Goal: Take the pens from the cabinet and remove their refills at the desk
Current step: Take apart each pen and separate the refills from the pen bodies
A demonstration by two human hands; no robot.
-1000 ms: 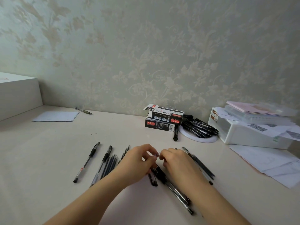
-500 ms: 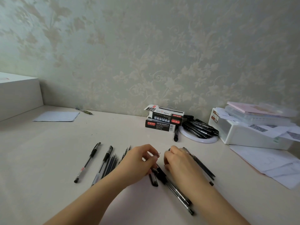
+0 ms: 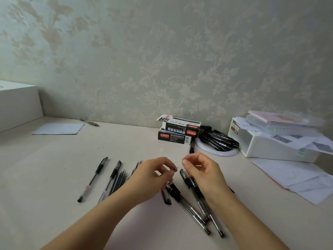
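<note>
My left hand (image 3: pixel 153 175) grips a clear black pen, and its metal point (image 3: pixel 175 168) pokes out past the fingers. My right hand (image 3: pixel 201 170) is lifted just right of that point, with thumb and forefinger pinching a small pen piece (image 3: pixel 184 160) too small to identify. Under and in front of my hands lie several black gel pens (image 3: pixel 195 202) and a short black part (image 3: pixel 166 196). To the left lie two whole pens (image 3: pixel 93 179) and a bundle of thin dark refills (image 3: pixel 119 178).
Two stacked pen boxes (image 3: pixel 178 131) stand by the wall, beside a white round dish (image 3: pixel 232 153) heaped with black pens (image 3: pixel 219 139). A white storage box (image 3: pixel 270 147) and loose papers (image 3: pixel 297 179) fill the right. At far left are a paper sheet (image 3: pixel 57 129), a pen (image 3: pixel 90 122) and a white block (image 3: pixel 18 103).
My hands were together at the pen's tip. My right hand has drawn away up and to the right, and the pen's bare metal point now shows in my left hand.
</note>
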